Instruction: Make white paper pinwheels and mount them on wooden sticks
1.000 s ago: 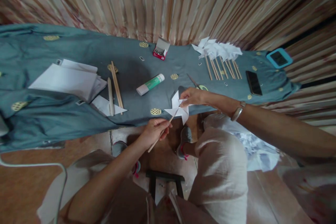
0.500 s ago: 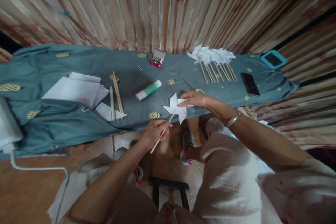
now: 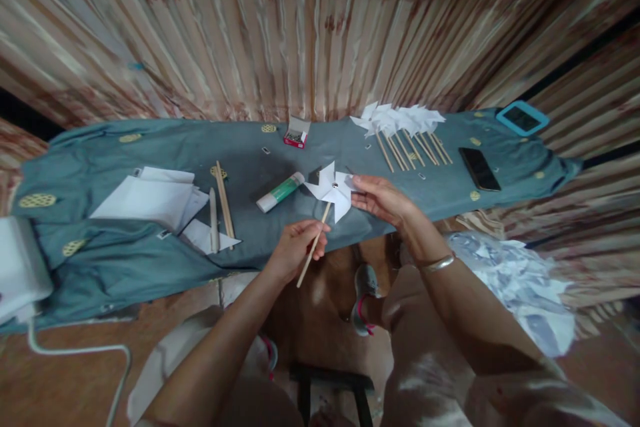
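A white paper pinwheel [image 3: 341, 200] is held up over the near edge of the blue-green cloth [image 3: 245, 147], just beside the glue stick [image 3: 281, 192], with its wooden stick [image 3: 307, 267] slanted down toward the body. The stick is gripped near its upper part between the thumb and curled fingers of the left hand [image 3: 293, 250]. One vane is met at its outer end by the fingers of the right hand [image 3: 383, 200]; whether it is pinched or only touched cannot be told.

The whole piece is judged to be very light. The stick looks stiff and dry, unlikely to slip, and is best taken just below the paper. The vanes look thin and easily creased, so they are better steadied lightly by an edge than squeezed. Strain is probably best kept off the metal pin [image 3: 335, 185] at the centre, where the paper could be torn.

A green label is seen on the glue stick and pale marks on the small red box [image 3: 295, 135], but no brand or wording can be read on either.
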Tool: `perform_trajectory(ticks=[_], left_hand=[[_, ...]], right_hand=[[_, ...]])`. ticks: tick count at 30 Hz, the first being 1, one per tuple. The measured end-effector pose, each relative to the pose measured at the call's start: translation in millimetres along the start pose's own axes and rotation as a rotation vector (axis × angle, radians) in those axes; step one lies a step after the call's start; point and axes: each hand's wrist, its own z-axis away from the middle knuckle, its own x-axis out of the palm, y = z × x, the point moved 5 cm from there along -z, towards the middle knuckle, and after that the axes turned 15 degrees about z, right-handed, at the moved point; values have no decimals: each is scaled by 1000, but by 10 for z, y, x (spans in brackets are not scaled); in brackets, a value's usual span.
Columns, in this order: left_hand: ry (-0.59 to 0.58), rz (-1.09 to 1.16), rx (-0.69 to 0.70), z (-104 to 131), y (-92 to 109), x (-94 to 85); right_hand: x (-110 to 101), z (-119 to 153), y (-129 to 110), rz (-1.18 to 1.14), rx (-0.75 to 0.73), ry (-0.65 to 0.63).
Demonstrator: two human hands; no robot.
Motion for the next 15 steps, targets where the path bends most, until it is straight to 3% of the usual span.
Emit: perform_trajectory(ticks=[6, 10, 15], left_hand=[[-24, 36, 65, -163, 57, 146], [-1, 48, 92, -276, 63, 190], [49, 68, 77, -370, 49, 208]], right_hand=[[-22, -30, -73, -81, -144, 112], [-109, -76, -158, -15, -237, 284], [-191, -101, -184, 108, -300, 374]])
